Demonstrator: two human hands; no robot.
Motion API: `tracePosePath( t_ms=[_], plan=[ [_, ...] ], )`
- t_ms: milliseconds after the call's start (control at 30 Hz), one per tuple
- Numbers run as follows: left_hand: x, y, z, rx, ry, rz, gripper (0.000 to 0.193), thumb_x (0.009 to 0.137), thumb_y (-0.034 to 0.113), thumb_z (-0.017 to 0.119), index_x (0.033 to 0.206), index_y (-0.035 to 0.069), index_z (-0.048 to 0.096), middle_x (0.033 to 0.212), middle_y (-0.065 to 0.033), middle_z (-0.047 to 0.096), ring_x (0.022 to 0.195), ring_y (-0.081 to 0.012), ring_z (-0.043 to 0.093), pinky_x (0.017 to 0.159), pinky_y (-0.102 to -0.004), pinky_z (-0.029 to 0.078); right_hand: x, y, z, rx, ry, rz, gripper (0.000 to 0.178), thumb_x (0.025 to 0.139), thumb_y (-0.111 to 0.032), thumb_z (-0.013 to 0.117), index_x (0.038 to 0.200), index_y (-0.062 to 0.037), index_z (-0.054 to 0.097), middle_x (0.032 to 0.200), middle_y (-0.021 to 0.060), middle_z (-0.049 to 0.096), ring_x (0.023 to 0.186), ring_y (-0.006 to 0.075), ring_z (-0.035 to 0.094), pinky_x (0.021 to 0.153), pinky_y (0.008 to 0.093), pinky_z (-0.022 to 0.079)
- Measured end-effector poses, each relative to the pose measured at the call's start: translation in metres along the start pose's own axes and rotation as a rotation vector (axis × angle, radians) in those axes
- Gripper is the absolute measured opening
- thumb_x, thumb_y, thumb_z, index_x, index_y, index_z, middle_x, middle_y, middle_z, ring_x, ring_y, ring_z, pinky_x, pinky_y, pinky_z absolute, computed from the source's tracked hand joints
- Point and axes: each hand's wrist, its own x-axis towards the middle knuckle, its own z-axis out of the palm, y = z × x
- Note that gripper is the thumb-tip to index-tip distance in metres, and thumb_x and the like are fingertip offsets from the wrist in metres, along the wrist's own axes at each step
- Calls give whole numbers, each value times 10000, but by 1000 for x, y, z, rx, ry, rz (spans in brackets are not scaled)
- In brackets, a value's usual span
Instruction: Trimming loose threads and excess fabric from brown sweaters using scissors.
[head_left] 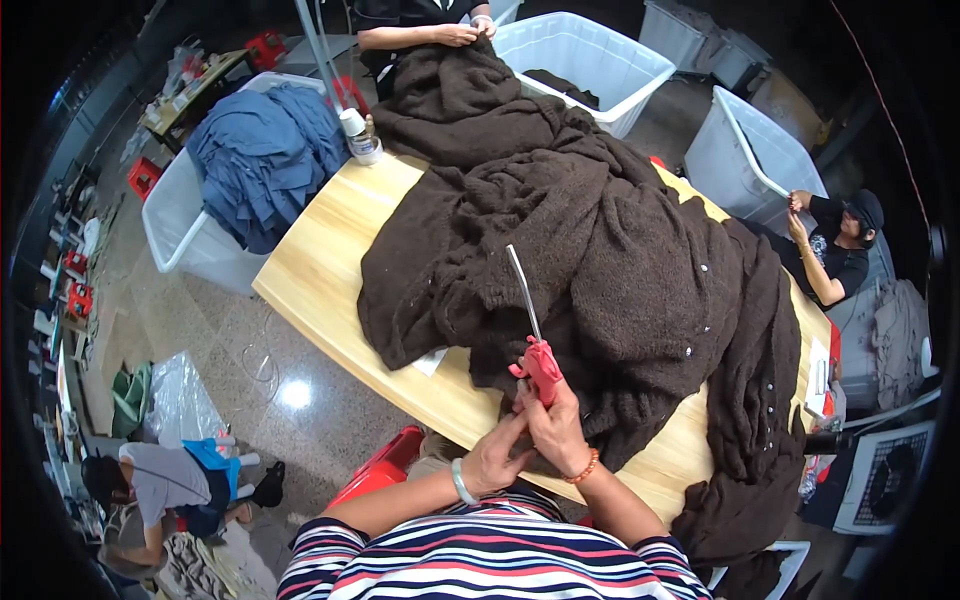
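Note:
A pair of scissors (543, 368) with red-wrapped handles and long silvery blades points away from me over the table. My right hand (560, 432), with an orange bead bracelet at its wrist, is closed round the handles. Close against it, my left hand (490, 458), wearing a pale bangle, has its fingers pinched together; what lies in them, if anything, is hidden. Under the blades spreads a big heap of dark brown knitted garments (640, 270), some with small pale buttons down their edges.
The wooden table (320, 250) carries a white bottle (358, 138) at its far left. A clear bin of blue garments (265, 160) stands beyond. Opposite, a co-worker's hands (465, 32) hold the brown cloth. Another person (835, 245) sits at right; a red stool (385, 465) stands left of me.

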Motion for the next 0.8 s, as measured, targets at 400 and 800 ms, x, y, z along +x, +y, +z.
tracePosePath(
  t_ms=[400,800],
  plan=[
    [125,-275,-174,469,177,-587,383,764,221,750,1076,38,624,1001,-163,633,945,-342,602,857,-423,486,34,1,41,-784,16,191,291,806,-56,616,1096,-61,630,988,120,651,928,338,586,819,398,482],
    [93,-320,-180,-491,204,-632,101,848,77,709,870,-10,663,766,57,608,688,-14,505,627,-195,433,68,34,86,-1028,-259,229,144,859,-165,579,918,-37,550,667,197,618,649,382,635,596,465,503]
  ],
)
